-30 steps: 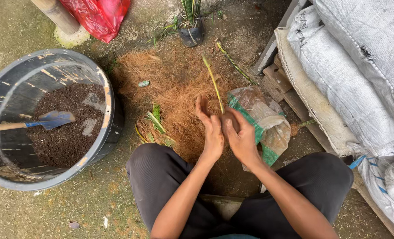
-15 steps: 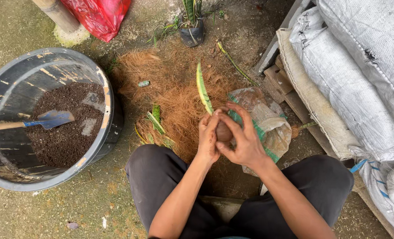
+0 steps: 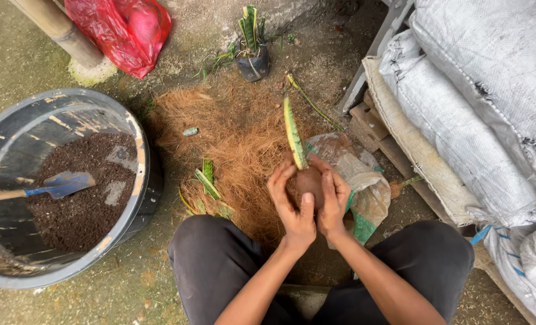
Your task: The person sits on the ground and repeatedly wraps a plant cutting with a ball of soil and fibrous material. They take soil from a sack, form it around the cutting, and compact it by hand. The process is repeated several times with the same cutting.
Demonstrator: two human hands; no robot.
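The brown, rounded ball of soil and fibre (image 3: 309, 183) with a long yellow-edged green leaf (image 3: 294, 133) standing up out of it sits between my two hands, above the heap of reddish-brown coconut fibre (image 3: 238, 138) on the ground in front of my knees. My left hand (image 3: 292, 207) cups the ball from the left, fingers curled over its top and thumb pressed along its near side. My right hand (image 3: 334, 201) wraps it from the right, fingers closed around the far side. Both hands are clasped tight on the ball, touching each other at the thumbs. The leaf rises nearly upright, leaning a little away from me.

Just right of my hands lies a crumpled, clear plastic bag with green printing (image 3: 361, 180). Cut green leaf pieces (image 3: 208, 180) lie on the fibre to the left. Further left stands a large grey plastic tub (image 3: 138, 144) holding dark soil (image 3: 81, 192) and a small blue-bladed shovel with a wooden handle (image 3: 57, 185). A small black pot with striped green leaves (image 3: 253, 57) stands beyond the fibre, a red plastic bag (image 3: 120, 30) at the upper left, and stacked grey woven sacks (image 3: 479, 90) on my right.
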